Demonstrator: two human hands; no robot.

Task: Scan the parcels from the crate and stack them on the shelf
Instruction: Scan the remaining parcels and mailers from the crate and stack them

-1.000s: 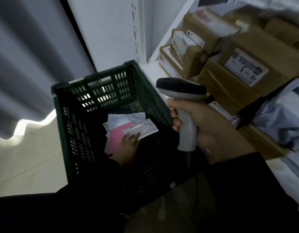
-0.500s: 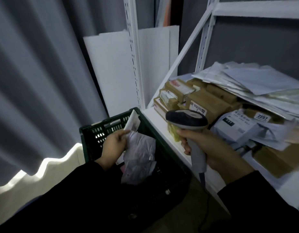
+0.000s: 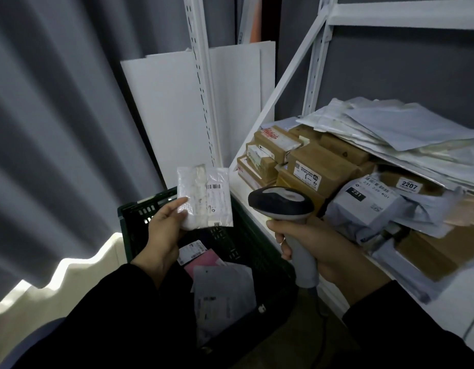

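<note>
Mid-frame, left hand (image 3: 164, 230) pinches a white parcel (image 3: 203, 198) above the crate (image 3: 246, 243), barcode showing. Right hand (image 3: 326, 249) wraps the scanner (image 3: 283, 206) lower right, beside the shelf (image 3: 257, 225). I'd turn the scanner's head at that barcode and keep the parcel flat.

Dim here: grey curtain (image 3: 57, 129) in deep folds on the left, light creeping under its hem onto pale floor (image 3: 30, 315); white boards (image 3: 164, 110) leaning against grey wall (image 3: 390, 70).

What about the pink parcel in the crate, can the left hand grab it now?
Probably not yet. The left hand grips a small white parcel, so it is busy. The crate is open on top and the pink parcel shows inside, so once freed the hand likely could.
</note>
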